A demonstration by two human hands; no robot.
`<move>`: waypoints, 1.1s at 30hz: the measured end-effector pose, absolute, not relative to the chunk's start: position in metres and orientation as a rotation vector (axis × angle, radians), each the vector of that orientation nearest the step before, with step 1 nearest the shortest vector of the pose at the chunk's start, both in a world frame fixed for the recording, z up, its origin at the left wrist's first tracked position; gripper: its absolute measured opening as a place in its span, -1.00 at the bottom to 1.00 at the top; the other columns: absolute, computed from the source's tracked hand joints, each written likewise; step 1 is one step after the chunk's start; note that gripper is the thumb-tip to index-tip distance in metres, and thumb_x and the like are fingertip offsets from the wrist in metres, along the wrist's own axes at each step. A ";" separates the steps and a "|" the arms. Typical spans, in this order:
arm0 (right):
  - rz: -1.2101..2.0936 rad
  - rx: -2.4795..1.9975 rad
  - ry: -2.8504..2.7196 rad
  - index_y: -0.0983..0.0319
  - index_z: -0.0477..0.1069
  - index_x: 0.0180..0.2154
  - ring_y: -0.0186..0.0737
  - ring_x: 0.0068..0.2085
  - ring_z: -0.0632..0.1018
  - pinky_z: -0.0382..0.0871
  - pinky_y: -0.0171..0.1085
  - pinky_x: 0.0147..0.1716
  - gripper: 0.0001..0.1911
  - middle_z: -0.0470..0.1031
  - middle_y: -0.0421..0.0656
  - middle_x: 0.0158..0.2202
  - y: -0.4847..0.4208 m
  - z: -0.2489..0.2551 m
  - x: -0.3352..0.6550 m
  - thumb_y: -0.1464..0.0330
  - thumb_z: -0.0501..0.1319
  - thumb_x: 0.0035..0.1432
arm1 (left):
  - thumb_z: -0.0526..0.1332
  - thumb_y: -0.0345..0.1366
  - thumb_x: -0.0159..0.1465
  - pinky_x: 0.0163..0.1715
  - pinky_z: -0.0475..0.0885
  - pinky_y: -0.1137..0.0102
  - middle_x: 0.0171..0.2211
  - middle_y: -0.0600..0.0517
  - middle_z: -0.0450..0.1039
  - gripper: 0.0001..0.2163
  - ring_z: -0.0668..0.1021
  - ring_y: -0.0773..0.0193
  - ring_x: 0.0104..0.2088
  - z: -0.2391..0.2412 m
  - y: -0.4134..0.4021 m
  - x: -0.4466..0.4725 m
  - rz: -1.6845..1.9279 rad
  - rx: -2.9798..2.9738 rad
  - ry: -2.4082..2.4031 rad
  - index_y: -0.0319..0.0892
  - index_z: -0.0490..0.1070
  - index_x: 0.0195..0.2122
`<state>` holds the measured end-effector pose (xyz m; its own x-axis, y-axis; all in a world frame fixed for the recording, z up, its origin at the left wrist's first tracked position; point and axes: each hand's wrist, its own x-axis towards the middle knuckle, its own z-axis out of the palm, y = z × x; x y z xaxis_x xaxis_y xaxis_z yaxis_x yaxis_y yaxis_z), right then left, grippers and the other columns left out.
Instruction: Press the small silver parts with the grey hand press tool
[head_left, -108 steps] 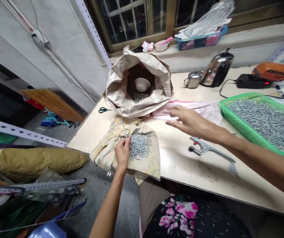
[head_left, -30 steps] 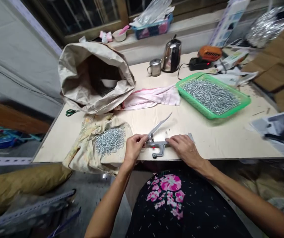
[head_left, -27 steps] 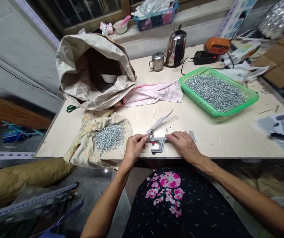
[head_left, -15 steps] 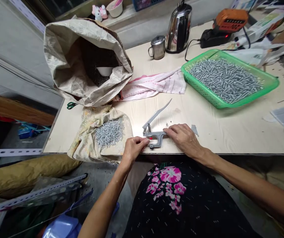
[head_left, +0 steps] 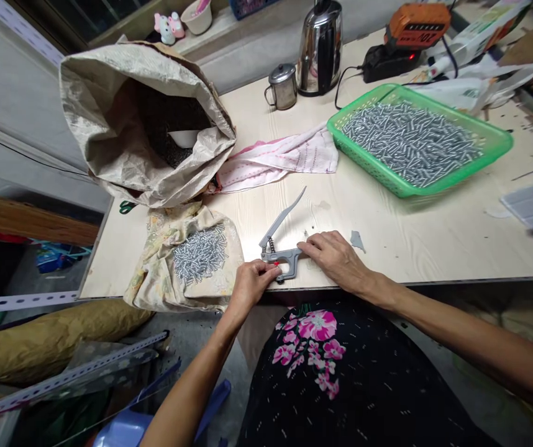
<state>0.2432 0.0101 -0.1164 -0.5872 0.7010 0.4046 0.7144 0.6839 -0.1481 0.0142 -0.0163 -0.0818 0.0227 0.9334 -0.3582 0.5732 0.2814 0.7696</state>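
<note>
Grey snap-fastener pliers (head_left: 291,257) lie near the table's front edge, their upper lever (head_left: 282,216) raised over a small spring. Over the rear handle, my right hand (head_left: 334,257) is closed, thumb at the frame's back end; the handle beneath it is mostly hidden. My left hand (head_left: 250,282) pinches with thumb and forefinger at the jaw gap, just below a red part (head_left: 276,263). Whatever sits between those fingertips is too small to make out. Left of this hand, a pile of small silvery metal pieces (head_left: 200,253) rests on a patterned cloth (head_left: 154,273).
Behind the cloth gapes a large sack (head_left: 108,118) with a white scoop (head_left: 183,138) in it. A green basket (head_left: 406,188) of silvery metal pieces stands at right. Further back are a pink-white towel (head_left: 285,155), a metal mug (head_left: 282,87), a kettle (head_left: 320,49) and a charger (head_left: 390,62).
My left fingertips have moved slightly right, into the jaw gap under the red part. My right hand keeps its place on the pliers, and the lever stays raised. The whole view has shifted a little.
</note>
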 end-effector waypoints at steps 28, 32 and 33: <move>0.196 -1.026 -2.588 0.17 0.35 0.08 0.07 0.14 0.29 0.21 0.02 0.02 -0.55 0.33 0.01 0.15 0.029 -0.112 0.263 0.20 0.30 0.19 | 0.35 -0.23 0.17 -0.77 0.11 0.55 -0.82 0.17 0.25 -0.68 0.22 0.51 -0.82 -0.062 -0.007 0.035 0.143 0.858 1.659 -0.23 0.36 -0.65; 0.223 -0.832 -2.662 0.21 0.11 0.28 0.25 0.31 0.08 0.13 0.19 0.15 -0.02 0.07 0.14 0.34 0.060 -0.104 0.267 -0.02 0.41 -0.05 | 0.38 -0.19 0.14 -0.78 0.05 0.56 -0.81 0.18 0.24 -0.67 0.21 0.53 -0.82 -0.057 -0.004 0.036 0.097 0.781 1.666 -0.24 0.37 -0.64; 0.226 -0.780 -2.680 0.23 0.13 0.27 0.27 0.31 0.08 0.13 0.21 0.15 0.01 0.12 0.16 0.31 0.069 -0.104 0.266 -0.06 0.42 -0.10 | 0.40 -0.17 0.12 -0.78 0.06 0.56 -0.80 0.17 0.26 -0.67 0.22 0.53 -0.81 -0.057 -0.004 0.036 0.098 0.762 1.668 -0.25 0.38 -0.63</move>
